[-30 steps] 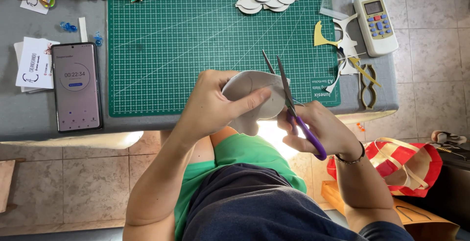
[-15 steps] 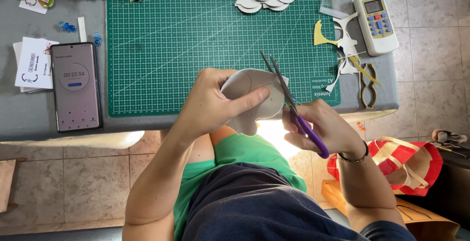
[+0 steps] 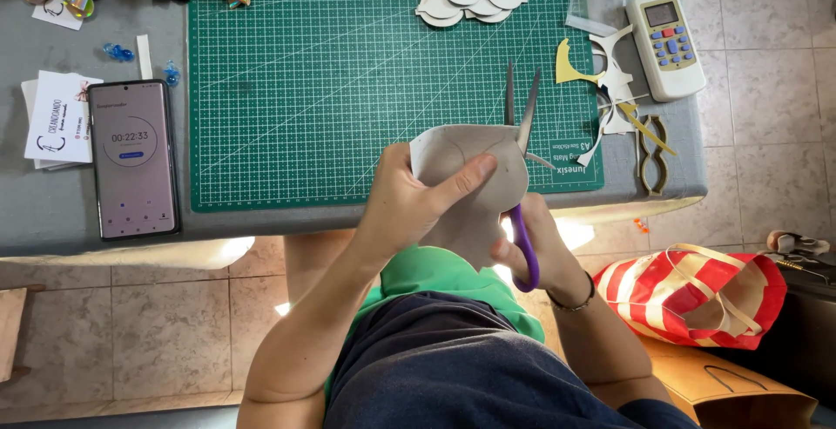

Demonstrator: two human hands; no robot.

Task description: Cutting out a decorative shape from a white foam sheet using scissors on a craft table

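Lower centre of frame, at the mat's (image 3: 348, 89) near edge: your left hand (image 3: 405, 211) pinches the grey sheet (image 3: 461, 185), thumb on top. Right hand (image 3: 531, 250) grips purple scissors (image 3: 521, 176), blades open w/ tips over the mat.

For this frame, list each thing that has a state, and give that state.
scissors: blades open, cutting the sheet
pale sheet: held up, partly cut
left hand: gripping the sheet
right hand: holding the scissors
phone: screen lit, flat on the table
striped bag: open on the floor
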